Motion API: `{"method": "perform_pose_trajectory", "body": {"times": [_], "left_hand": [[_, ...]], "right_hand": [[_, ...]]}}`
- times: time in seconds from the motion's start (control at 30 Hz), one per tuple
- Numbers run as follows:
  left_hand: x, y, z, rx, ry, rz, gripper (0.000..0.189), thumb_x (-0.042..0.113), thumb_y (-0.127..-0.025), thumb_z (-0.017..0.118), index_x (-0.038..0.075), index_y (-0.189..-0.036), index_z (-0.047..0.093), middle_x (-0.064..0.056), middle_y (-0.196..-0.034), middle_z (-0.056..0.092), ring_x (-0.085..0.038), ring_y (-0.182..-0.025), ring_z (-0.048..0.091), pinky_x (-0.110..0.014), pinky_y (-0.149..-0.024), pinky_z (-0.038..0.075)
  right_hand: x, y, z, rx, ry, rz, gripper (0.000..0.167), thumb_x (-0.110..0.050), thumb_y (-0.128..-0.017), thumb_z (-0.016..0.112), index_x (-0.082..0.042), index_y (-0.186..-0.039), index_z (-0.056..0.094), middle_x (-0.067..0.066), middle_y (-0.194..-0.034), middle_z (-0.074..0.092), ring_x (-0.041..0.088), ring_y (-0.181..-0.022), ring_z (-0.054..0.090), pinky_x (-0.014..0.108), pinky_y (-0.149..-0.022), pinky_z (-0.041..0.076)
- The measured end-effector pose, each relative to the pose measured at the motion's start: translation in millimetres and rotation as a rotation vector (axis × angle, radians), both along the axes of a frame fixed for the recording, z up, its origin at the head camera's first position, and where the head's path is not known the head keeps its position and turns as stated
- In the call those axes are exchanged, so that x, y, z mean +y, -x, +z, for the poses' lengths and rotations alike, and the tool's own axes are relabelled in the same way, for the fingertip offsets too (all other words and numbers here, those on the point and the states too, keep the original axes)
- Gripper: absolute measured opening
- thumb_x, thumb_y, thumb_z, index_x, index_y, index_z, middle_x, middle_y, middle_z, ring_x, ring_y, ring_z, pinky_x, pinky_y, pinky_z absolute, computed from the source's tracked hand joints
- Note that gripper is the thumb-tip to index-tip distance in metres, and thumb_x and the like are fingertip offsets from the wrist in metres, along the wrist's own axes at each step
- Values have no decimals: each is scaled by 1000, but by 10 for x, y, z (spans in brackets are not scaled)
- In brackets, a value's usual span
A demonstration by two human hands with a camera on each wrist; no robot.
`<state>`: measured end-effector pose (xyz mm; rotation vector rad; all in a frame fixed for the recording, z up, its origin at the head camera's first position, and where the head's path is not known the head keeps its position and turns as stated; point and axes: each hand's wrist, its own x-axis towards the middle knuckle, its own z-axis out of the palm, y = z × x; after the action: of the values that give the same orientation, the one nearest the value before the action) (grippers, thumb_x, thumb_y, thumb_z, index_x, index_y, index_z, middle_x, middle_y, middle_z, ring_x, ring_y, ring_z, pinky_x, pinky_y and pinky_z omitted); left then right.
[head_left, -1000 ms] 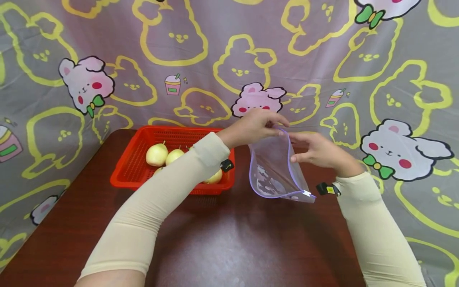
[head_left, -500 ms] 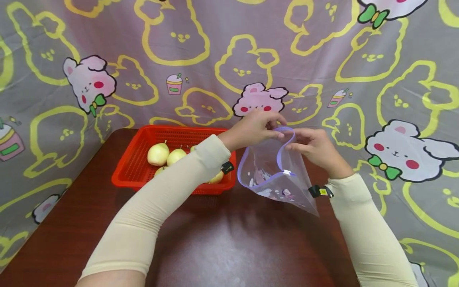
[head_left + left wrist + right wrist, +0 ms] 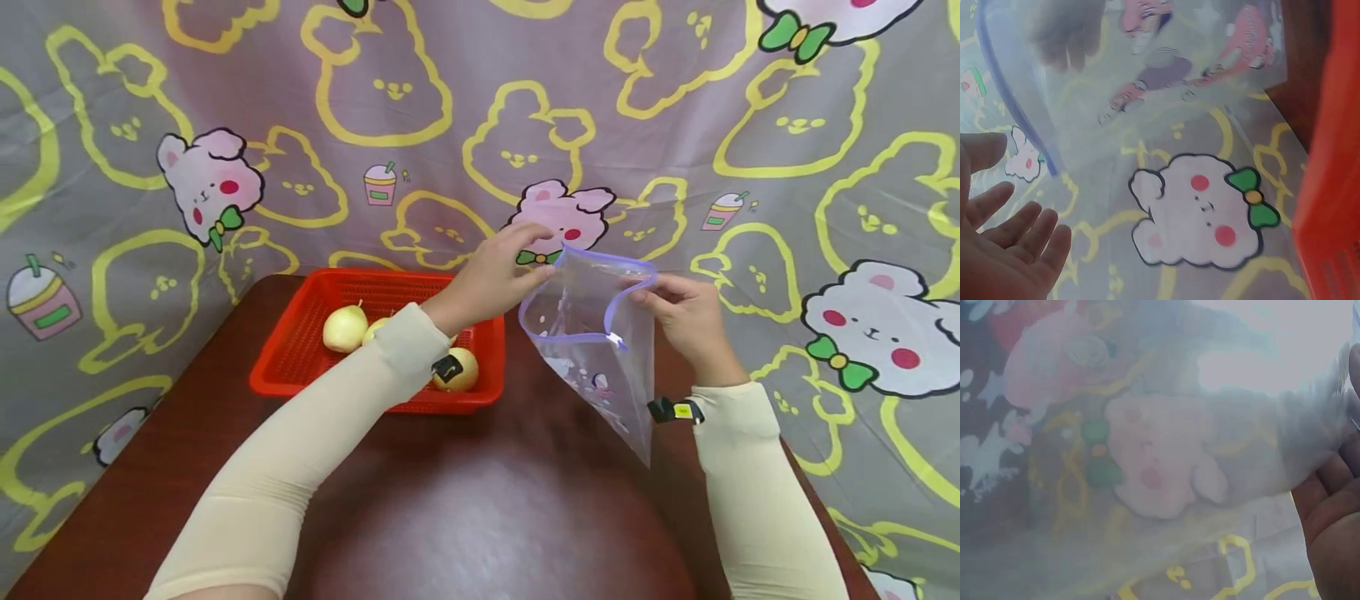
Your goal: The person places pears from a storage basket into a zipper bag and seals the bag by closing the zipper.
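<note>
A clear zip bag (image 3: pixel 632 375) with a purple zip edge and a white slider hangs above the table, its mouth spread apart. My right hand (image 3: pixel 686 321) pinches the bag's top right edge between thumb and fingers; the right wrist view shows the fingers (image 3: pixel 1329 500) at its side. My left hand (image 3: pixel 491 275) is beside the bag's left rim, holding nothing. Its fingers are spread loosely and stand apart from the bag in the left wrist view. Left of the bag is a red plastic basket (image 3: pixel 281 390) with several yellow pears (image 3: pixel 346 329), partly hidden by the left sleeve.
The dark brown table (image 3: pixel 420 508) carries the basket at its back left. A patterned cloth (image 3: pixel 420 100) with cartoon rabbits hangs behind and at both sides. The basket's wall (image 3: pixel 1329 187) stands close to the left hand.
My left hand has let go of the bag's rim and moved left, its fingers spreading. The bag has swung round to hang from the right hand, its mouth facing the left hand.
</note>
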<state>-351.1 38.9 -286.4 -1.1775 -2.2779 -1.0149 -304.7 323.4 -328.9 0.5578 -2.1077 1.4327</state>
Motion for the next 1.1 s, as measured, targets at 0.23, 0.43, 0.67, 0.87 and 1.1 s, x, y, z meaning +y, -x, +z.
{"method": "perform_pose_trajectory", "body": {"times": [0.23,0.43,0.67,0.87,1.1], "left_hand": [[-226,35,-107,-51,38,33,38,27,-94,66,9,-127,60,-1,-123,60,-14,-108,54,-30,-95,44],[-438,75,-211,-138,132,66,38,28,-95,64,10,-128,60,-1,-125,60,-15,-115,55,-32,-98,43],[-641,174,-314,-100,242,31,19,18,-94,65,10,-111,70,0,-111,67,-14,-106,59,-31,-95,45],[-752,256,-417,-101,350,17,12,17,-92,68,11,-101,73,4,-97,69,-11,-88,61,-29,-83,49],[-742,283,-614,-257,626,-69,25,22,-90,71,12,-112,72,-2,-109,69,-15,-100,62,-31,-90,48]], "right_hand": [[-44,46,-109,47,203,-56,4,3,-79,78,3,-81,74,1,-81,73,11,-70,63,21,-62,46],[-46,73,-181,12,351,30,5,9,-78,76,9,-83,73,4,-85,74,15,-82,68,23,-68,48],[-18,111,-207,-39,413,-61,8,9,-78,75,1,-80,76,0,-70,69,9,-63,59,19,-59,48],[59,106,-252,-68,394,1,14,12,-82,71,6,-93,74,0,-77,72,9,-70,63,19,-66,50],[72,97,-233,-41,182,45,18,11,-81,72,11,-100,71,-2,-82,72,10,-72,63,18,-64,49]]}}
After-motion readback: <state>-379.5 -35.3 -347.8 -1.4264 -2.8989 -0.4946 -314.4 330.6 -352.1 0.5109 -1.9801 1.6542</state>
